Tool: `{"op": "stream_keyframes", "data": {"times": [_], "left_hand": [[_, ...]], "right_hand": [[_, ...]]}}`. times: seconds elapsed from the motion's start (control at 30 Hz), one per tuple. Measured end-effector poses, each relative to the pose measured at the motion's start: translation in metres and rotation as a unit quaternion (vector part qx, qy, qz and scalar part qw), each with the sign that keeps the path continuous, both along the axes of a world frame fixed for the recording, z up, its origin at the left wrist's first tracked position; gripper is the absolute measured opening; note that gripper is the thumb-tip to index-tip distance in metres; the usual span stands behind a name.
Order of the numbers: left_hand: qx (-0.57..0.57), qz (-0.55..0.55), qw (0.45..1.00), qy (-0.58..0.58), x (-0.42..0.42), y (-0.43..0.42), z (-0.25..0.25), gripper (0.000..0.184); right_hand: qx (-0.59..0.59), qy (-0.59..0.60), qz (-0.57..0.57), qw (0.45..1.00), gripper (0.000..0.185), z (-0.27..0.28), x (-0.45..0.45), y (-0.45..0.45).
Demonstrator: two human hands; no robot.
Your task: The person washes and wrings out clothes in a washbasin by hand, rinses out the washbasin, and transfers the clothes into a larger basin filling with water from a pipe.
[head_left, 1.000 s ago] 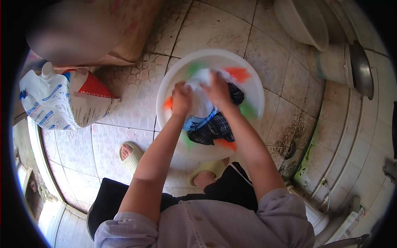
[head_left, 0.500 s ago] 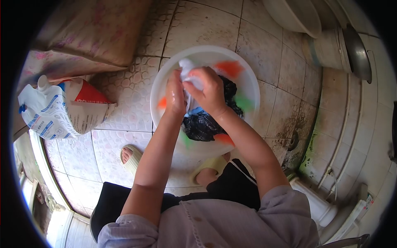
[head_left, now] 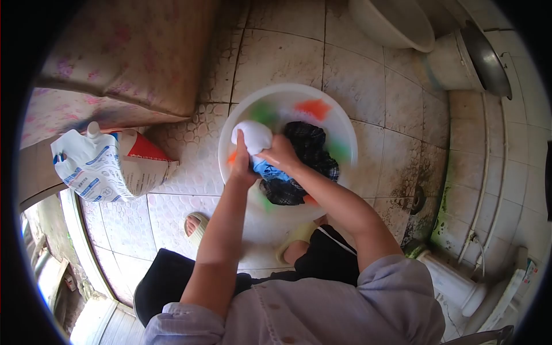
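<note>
A bunched white cloth (head_left: 253, 135) is held over the left part of a round white basin (head_left: 348, 123). My left hand (head_left: 244, 160) wraps its left side, and my right hand (head_left: 278, 153) grips it from the right, fingers closed. Below the white bundle, light blue fabric with dark markings (head_left: 270, 171) hangs between my hands. Dark checked cloth (head_left: 307, 144) lies in the basin, to the right of and below my hands. Orange and green patches show on the basin's inside.
To the left stand a white and blue pouch (head_left: 86, 167) and a red and white bag (head_left: 144, 164), near a flowered cover (head_left: 132, 52). Large basins (head_left: 397, 23) and a metal bowl (head_left: 486, 63) lean at the upper right. A drain (head_left: 418, 200) is in the floor.
The white cloth has gone from loosely spread in the basin to a rounded bundle between my closed hands. More of the dark checked cloth shows now. The view has shifted slightly.
</note>
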State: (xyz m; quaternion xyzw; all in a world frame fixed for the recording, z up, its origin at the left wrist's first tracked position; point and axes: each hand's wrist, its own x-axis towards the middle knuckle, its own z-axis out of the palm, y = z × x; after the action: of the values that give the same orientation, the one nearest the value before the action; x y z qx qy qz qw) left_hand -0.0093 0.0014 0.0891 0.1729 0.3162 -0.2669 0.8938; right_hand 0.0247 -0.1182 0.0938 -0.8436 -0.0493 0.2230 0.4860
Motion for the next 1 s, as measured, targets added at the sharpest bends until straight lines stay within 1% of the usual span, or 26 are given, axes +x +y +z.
{"op": "stream_keyframes", "data": {"times": [0.03,0.07,0.13,0.17,0.2,0.23,0.27,0.3,0.37,0.4,0.43,0.47,0.5,0.53,0.57,0.6,0.63,0.67,0.7,0.77,0.8,0.83,0.87,0.9,0.93,1.0], "left_hand": [[0.005,-0.038,0.999,-0.03,0.002,0.003,0.02,0.072],[0.02,-0.016,0.999,-0.04,0.008,-0.003,0.042,0.065],[-0.001,-0.021,0.997,-0.068,0.015,-0.013,0.051,0.061],[-0.023,-0.026,0.995,-0.089,0.019,-0.02,0.056,0.057],[-0.038,0.019,0.996,-0.08,0.022,-0.03,0.064,0.048],[-0.045,0.023,0.995,-0.082,0.021,-0.039,0.071,0.048],[-0.009,0.045,0.996,-0.08,0.023,-0.046,0.077,0.047],[0.027,0.068,0.995,-0.071,0.021,-0.054,0.082,0.045],[0.025,0.091,0.994,-0.056,0.02,-0.067,0.088,0.046],[-0.001,0.102,0.993,-0.057,0.022,-0.072,0.091,0.047],[-0.028,0.11,0.992,-0.057,0.021,-0.076,0.091,0.047],[-0.034,0.113,0.992,-0.052,0.02,-0.08,0.089,0.047],[-0.057,0.107,0.991,-0.047,0.02,-0.085,0.085,0.044],[-0.079,0.102,0.991,-0.043,0.021,-0.089,0.084,0.042],[-0.083,0.105,0.99,-0.041,0.02,-0.093,0.084,0.042],[-0.083,0.14,0.986,-0.03,0.018,-0.097,0.084,0.04],[-0.082,0.175,0.981,-0.019,0.016,-0.097,0.083,0.039],[-0.056,0.179,0.982,-0.005,0.017,-0.098,0.071,0.036],[-0.059,0.178,0.982,0.0,0.017,-0.099,0.06,0.036],[0.15,0.193,0.969,0.018,0.021,-0.093,0.04,0.038],[0.136,0.163,0.977,0.025,0.02,-0.086,0.03,0.038],[0.133,0.163,0.977,0.027,0.018,-0.081,0.024,0.038],[0.042,0.139,0.989,0.003,0.014,-0.077,0.019,0.04],[-0.05,0.114,0.992,-0.019,0.011,-0.074,0.016,0.041],[-0.071,0.073,0.995,-0.022,0.013,-0.068,0.02,0.046],[-0.086,0.069,0.993,-0.03,0.011,-0.068,0.032,0.048]], "right_hand": [[0.073,0.027,-0.017,0.997,0.044,0.018,0.0,-0.01],[0.075,0.016,-0.017,0.997,0.044,0.034,0.003,-0.013],[0.238,0.12,-0.099,0.959,0.042,0.061,0.002,-0.025],[0.234,0.113,-0.096,0.961,0.042,0.075,0.006,-0.032],[0.162,0.054,-0.063,0.983,0.048,0.091,0.009,-0.039],[0.088,-0.003,-0.03,0.996,0.054,0.101,0.009,-0.044],[0.162,0.013,-0.064,0.985,0.068,0.082,0.003,-0.054],[0.154,0.014,-0.059,0.986,0.068,0.084,-0.003,-0.066],[0.289,0.191,-0.014,0.938,0.077,0.09,-0.005,-0.091],[0.314,0.147,-0.033,0.937,0.068,0.087,-0.009,-0.093],[0.308,0.152,-0.031,0.939,0.068,0.081,-0.01,-0.093],[0.363,0.208,-0.126,0.899,0.065,0.074,-0.01,-0.094],[0.411,0.259,-0.22,0.846,0.063,0.071,-0.01,-0.094],[0.398,0.238,-0.153,0.873,0.065,0.058,-0.014,-0.098],[0.394,0.24,-0.152,0.874,0.065,0.046,-0.014,-0.104],[0.511,0.294,-0.128,0.798,0.066,0.049,-0.011,-0.102],[0.616,0.343,-0.101,0.702,0.067,0.051,-0.009,-0.1],[0.583,0.338,-0.157,0.722,0.066,0.056,-0.012,-0.101],[0.58,0.34,-0.162,0.722,0.066,0.069,-0.014,-0.098],[0.411,0.248,-0.174,0.86,0.064,0.085,-0.01,-0.095],[0.327,0.181,-0.114,0.92,0.064,0.079,-0.013,-0.094],[0.238,0.11,-0.049,0.964,0.068,0.07,-0.014,-0.089],[0.145,0.009,-0.016,0.989,0.07,0.06,-0.021,-0.081],[0.048,-0.09,0.019,0.995,0.073,0.055,-0.027,-0.072],[0.044,-0.091,0.022,0.995,0.073,0.061,-0.027,-0.064],[-0.083,-0.169,-0.024,0.982,0.065,0.072,-0.027,-0.052]]}}
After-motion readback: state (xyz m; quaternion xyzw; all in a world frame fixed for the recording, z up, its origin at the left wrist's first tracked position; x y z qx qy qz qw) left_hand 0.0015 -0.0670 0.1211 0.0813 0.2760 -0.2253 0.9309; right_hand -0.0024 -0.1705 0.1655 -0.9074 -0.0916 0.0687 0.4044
